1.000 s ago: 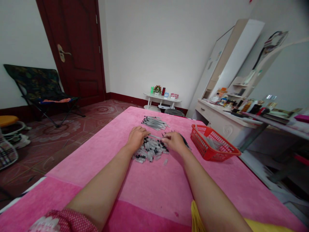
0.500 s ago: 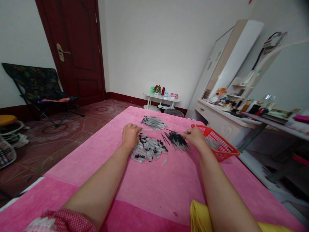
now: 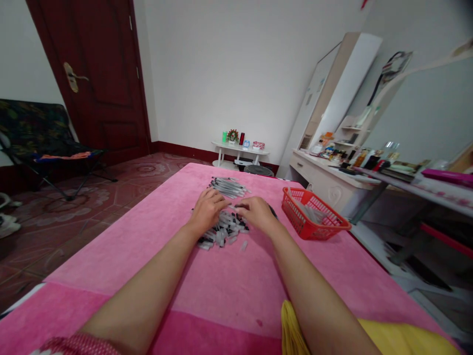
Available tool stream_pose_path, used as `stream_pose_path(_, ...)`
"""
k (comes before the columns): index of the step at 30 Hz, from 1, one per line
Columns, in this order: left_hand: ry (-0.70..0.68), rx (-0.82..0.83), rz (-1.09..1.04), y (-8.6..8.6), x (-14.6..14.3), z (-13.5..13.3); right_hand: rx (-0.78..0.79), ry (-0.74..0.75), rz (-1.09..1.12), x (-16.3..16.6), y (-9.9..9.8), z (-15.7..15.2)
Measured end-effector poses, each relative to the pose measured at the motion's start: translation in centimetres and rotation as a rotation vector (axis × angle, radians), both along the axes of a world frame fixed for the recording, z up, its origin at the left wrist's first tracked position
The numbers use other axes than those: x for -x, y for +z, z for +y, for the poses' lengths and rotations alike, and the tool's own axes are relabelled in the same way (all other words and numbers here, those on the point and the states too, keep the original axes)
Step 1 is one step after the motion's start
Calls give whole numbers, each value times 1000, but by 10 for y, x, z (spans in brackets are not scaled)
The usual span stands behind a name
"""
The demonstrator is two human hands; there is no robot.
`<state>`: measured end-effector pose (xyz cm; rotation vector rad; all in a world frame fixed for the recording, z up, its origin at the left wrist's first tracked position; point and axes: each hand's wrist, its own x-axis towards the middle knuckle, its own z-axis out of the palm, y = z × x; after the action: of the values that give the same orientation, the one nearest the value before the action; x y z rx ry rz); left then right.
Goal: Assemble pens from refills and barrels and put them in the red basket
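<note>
My left hand (image 3: 207,209) is closed, its fingertips pinching the end of a thin clear pen barrel (image 3: 231,206). Facing it almost tip to tip, my right hand (image 3: 256,213) pinches a slim dark piece that looks like a pen refill (image 3: 237,206); its length is mostly hidden by the fingers. Both hands hover over a heap of clear pen caps (image 3: 222,230) with black parts among them. Beyond the hands lies a bundle of pens (image 3: 228,186), side by side. The pile of black-tipped refills (image 3: 272,211) is mostly covered by my right hand.
A red plastic basket (image 3: 327,229) with clear tubes inside stands at the right on the pink tablecloth (image 3: 229,286). Yellow cloth (image 3: 402,335) lies by my right forearm. A dressing table (image 3: 314,165) with bottles is farther right; a folding chair (image 3: 40,133) stands at left.
My right hand has left the refill pile and come left to meet my left hand, bringing a slim dark piece. The view has turned slightly right.
</note>
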<state>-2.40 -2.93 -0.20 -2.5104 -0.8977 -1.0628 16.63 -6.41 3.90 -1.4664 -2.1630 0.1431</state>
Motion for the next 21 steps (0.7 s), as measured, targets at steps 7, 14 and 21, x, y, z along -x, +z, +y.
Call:
stream_pose_path(7, 255, 85, -428, -16, 27, 19, -57, -557, -6, -53, 33, -8)
stream_pose_path(14, 463, 410, -753, -50, 47, 49, -284, -1046, 51, -115, 40, -18)
stream_pose_path(21, 480, 553, -776, -55, 46, 53, -420, -847, 46, -105, 19, -3)
